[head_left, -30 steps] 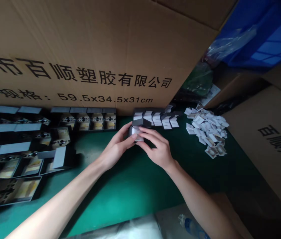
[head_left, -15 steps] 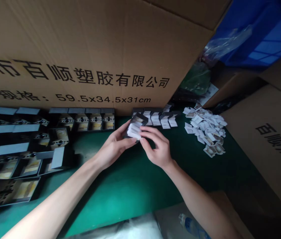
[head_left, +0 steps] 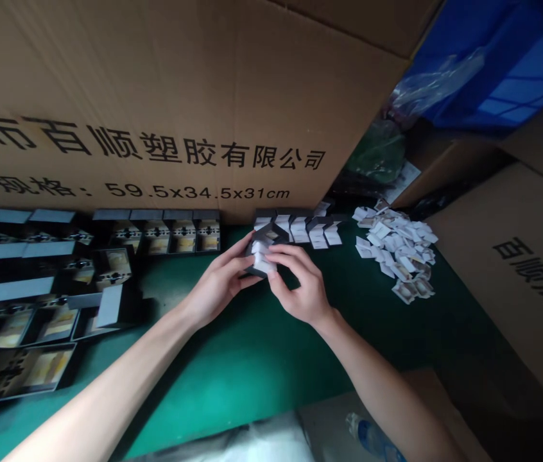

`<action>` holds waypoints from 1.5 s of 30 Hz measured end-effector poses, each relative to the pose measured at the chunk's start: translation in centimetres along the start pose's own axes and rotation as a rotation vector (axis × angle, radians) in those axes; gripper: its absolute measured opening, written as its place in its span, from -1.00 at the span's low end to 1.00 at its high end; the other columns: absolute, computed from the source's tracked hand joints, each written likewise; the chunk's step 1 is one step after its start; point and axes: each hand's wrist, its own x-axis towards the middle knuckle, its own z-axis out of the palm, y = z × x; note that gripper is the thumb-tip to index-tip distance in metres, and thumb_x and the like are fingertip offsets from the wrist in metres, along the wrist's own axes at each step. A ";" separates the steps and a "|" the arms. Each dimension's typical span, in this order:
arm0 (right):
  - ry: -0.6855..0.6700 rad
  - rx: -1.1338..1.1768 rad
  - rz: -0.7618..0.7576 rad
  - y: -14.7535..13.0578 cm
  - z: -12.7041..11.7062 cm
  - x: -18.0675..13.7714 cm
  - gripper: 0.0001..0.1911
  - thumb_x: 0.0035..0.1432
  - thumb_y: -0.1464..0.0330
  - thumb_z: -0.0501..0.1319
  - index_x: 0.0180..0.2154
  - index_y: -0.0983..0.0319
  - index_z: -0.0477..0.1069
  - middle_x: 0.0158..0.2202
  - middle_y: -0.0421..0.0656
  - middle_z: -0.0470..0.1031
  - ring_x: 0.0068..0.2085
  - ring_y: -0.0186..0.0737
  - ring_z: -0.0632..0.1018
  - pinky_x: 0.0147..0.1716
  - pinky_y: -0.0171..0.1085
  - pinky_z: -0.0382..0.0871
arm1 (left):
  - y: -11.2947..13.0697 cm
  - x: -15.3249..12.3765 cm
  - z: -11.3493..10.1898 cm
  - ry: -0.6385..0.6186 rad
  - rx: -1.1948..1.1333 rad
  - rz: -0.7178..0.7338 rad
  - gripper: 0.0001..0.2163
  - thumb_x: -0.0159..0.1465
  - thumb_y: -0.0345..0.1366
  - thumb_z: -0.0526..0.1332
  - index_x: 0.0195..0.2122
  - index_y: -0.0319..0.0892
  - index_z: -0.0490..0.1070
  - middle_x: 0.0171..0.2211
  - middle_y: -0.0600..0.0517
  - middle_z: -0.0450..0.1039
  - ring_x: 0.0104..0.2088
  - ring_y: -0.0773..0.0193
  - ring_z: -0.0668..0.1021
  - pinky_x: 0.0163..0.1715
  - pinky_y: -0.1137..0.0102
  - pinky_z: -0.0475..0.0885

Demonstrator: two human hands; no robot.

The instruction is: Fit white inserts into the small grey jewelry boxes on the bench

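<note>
Near the middle of the view, a small black box (head_left: pixel 270 232) with its lid up is in my left hand (head_left: pixel 218 282), fingers wrapped around its left side. A folded white insert (head_left: pixel 264 262) sits at the box opening. My left thumb reaches its left edge. From the other side, the fingertips and thumb of my right hand (head_left: pixel 303 282) pinch the insert. How deep it sits in the box is hidden by my fingers. Just behind stand small black boxes with white inserts (head_left: pixel 300 230). To the right lies a loose pile of white inserts (head_left: pixel 396 247).
Several open black boxes with yellowish contents (head_left: pixel 185 239) line the left of the green table (head_left: pixel 233 359). A large printed cardboard carton (head_left: pixel 180 77) walls off the back. Another carton (head_left: pixel 517 269) stands at right. Low down, a plastic bottle (head_left: pixel 372 436) lies near the table's front edge.
My left thumb has shifted up from the box's lower edge toward the white insert. The held box has turned slightly, and my right fingers stay on the insert.
</note>
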 end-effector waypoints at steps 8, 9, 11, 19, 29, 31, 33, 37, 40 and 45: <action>-0.074 -0.024 -0.035 0.2 0.4 -0.2 -0.65 0.34 0.46 0.19 0.12 0.11 0.42 0.20 -0.06 0.51 0.22 -0.07 0.52 0.21 0.02 0.49 | -0.2 0.1 -0.1 0.047 0.108 0.064 -0.41 0.18 -0.36 0.37 0.28 -0.02 0.41 0.14 -0.05 0.55 0.07 0.06 0.61 0.10 0.18 0.55; -0.101 -0.035 -0.044 0.2 0.4 -0.2 -0.63 0.35 0.46 0.18 0.15 0.10 0.40 0.21 -0.06 0.50 0.24 -0.07 0.50 0.23 0.04 0.47 | -0.2 0.1 -0.1 0.044 0.114 0.071 -0.42 0.18 -0.37 0.37 0.27 -0.02 0.42 0.15 -0.05 0.54 0.06 0.07 0.61 0.10 0.19 0.55; -0.141 -0.054 -0.063 0.2 0.3 -0.2 -0.59 0.37 0.46 0.16 0.20 0.10 0.36 0.24 -0.06 0.47 0.27 -0.07 0.47 0.24 0.06 0.46 | -0.3 0.1 -0.1 0.020 0.121 0.080 -0.43 0.19 -0.37 0.36 0.26 -0.02 0.44 0.16 -0.04 0.53 0.07 0.07 0.61 0.10 0.20 0.55; -0.119 -0.059 -0.068 0.5 0.0 -0.1 -0.61 0.40 0.48 0.11 0.19 0.11 0.37 0.23 -0.05 0.47 0.27 -0.08 0.46 0.24 0.05 0.46 | -0.5 0.5 -0.4 0.061 0.096 0.107 -0.47 0.30 -0.22 0.27 0.32 0.01 0.37 0.21 -0.06 0.50 0.20 -0.01 0.51 0.12 0.14 0.52; -0.175 -0.070 -0.070 0.7 0.1 -0.2 -0.61 0.41 0.49 0.06 0.18 0.12 0.36 0.22 -0.04 0.49 0.26 -0.08 0.48 0.21 0.05 0.50 | -0.4 0.1 0.0 0.068 0.238 0.091 -0.34 0.28 -0.20 0.32 0.41 0.10 0.22 0.28 0.02 0.43 0.26 -0.01 0.46 0.17 0.19 0.47; -0.177 -0.041 -0.065 0.6 0.0 -0.2 -0.63 0.40 0.50 0.06 0.17 0.14 0.37 0.21 -0.04 0.49 0.26 -0.09 0.47 0.21 0.03 0.51 | -0.4 0.1 -0.1 0.069 0.211 0.099 -0.34 0.29 -0.20 0.32 0.41 0.12 0.20 0.31 0.04 0.39 0.27 0.00 0.45 0.19 0.18 0.45; -0.179 -0.006 -0.049 0.5 -0.1 -0.1 -0.64 0.40 0.49 0.06 0.15 0.14 0.38 0.19 -0.03 0.51 0.24 -0.10 0.48 0.20 0.01 0.51 | -0.5 0.2 -0.2 0.054 0.172 0.103 -0.35 0.29 -0.22 0.31 0.41 0.15 0.20 0.33 0.06 0.37 0.28 0.02 0.44 0.21 0.19 0.44; -0.169 0.021 -0.016 0.4 -0.2 -0.1 -0.65 0.41 0.48 0.04 0.14 0.11 0.38 0.17 -0.06 0.52 0.22 -0.11 0.50 0.18 -0.01 0.53 | -0.5 0.2 -0.5 0.009 0.139 0.066 -0.34 0.28 -0.29 0.31 0.41 0.13 0.20 0.27 0.07 0.44 0.26 0.06 0.45 0.24 0.19 0.39; -0.144 0.018 -0.025 0.5 0.0 -0.2 -0.64 0.41 0.49 0.06 0.15 0.11 0.37 0.16 -0.06 0.53 0.22 -0.12 0.51 0.17 -0.03 0.54 | -0.6 0.1 -0.6 -0.016 0.147 0.054 -0.32 0.26 -0.30 0.33 0.40 0.12 0.22 0.27 0.06 0.45 0.25 0.04 0.46 0.26 0.16 0.38; -0.130 -0.008 -0.030 0.6 0.4 -0.3 -0.65 0.41 0.50 0.08 0.14 0.12 0.40 0.18 -0.06 0.52 0.23 -0.11 0.51 0.19 0.00 0.52 | -0.7 0.1 -0.8 -0.046 0.117 0.072 -0.35 0.27 -0.30 0.34 0.38 0.14 0.26 0.31 0.06 0.40 0.29 0.02 0.42 0.23 0.21 0.41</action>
